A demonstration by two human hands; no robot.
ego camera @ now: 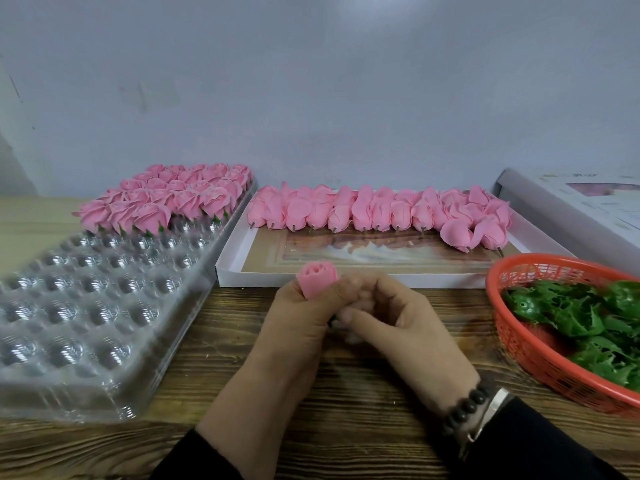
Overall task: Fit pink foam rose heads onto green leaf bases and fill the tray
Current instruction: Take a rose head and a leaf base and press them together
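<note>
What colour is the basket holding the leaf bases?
Orange-red mesh basket, clearest in the head view.

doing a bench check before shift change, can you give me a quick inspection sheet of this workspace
surface: wooden table.
job's things: clear tray, far rows filled with finished roses; white box holds rose heads; red basket holds green leaves.
clutter: grey box at far right.
grippers: left hand holds a rose; right hand pinches at its base.
cables: nothing seen.
surroundings: plain wall.
</note>
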